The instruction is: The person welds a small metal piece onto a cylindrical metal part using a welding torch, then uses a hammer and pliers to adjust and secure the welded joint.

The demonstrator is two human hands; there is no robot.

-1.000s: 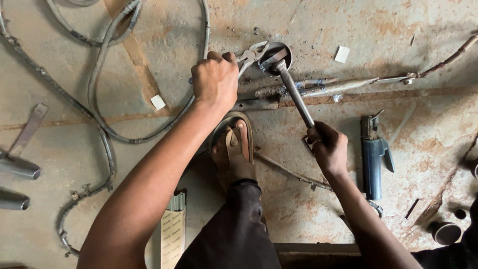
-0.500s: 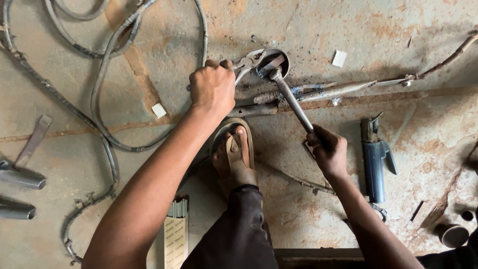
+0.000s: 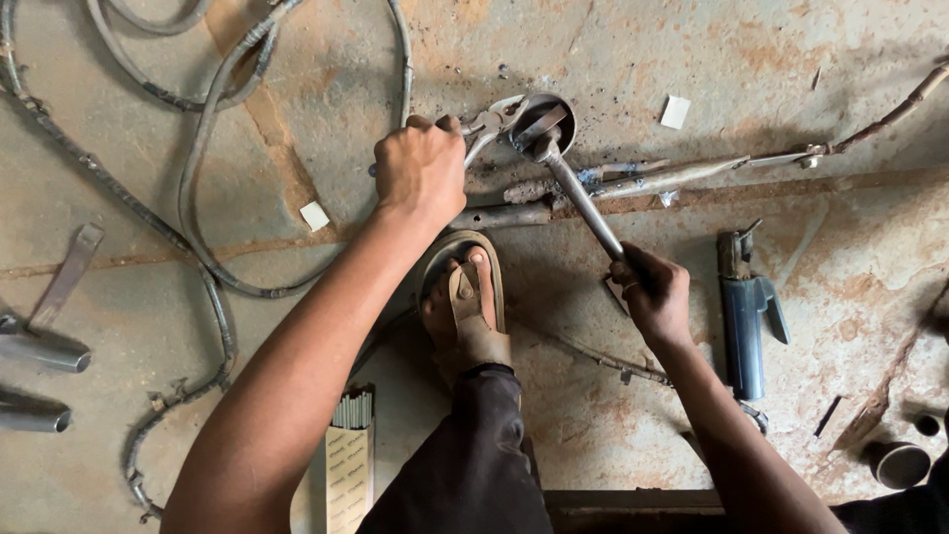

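Note:
My left hand (image 3: pixel 420 168) is closed around the handles of pliers (image 3: pixel 491 123), whose jaws grip the rim of a short round metal ring (image 3: pixel 563 104) on the concrete floor. My right hand (image 3: pixel 652 292) grips the lower end of a metal hammer (image 3: pixel 578 198); its head rests on the ring. My sandalled foot (image 3: pixel 465 307) stands just below, pressing on a rusty pipe (image 3: pixel 504 213). A long thin rod (image 3: pixel 692 173) runs right from the ring.
A blue-grey welding electrode holder (image 3: pixel 743 311) lies right of my right hand. Cables (image 3: pixel 213 257) loop across the left floor. Metal tubes (image 3: pixel 40 351) lie at the left edge, a box of welding rods (image 3: pixel 348 450) by my leg, small pipe pieces (image 3: pixel 895 463) bottom right.
The hammer handle and my right hand shifted slightly; the hammer head stays at the ring. My left hand keeps its hold on the pliers.

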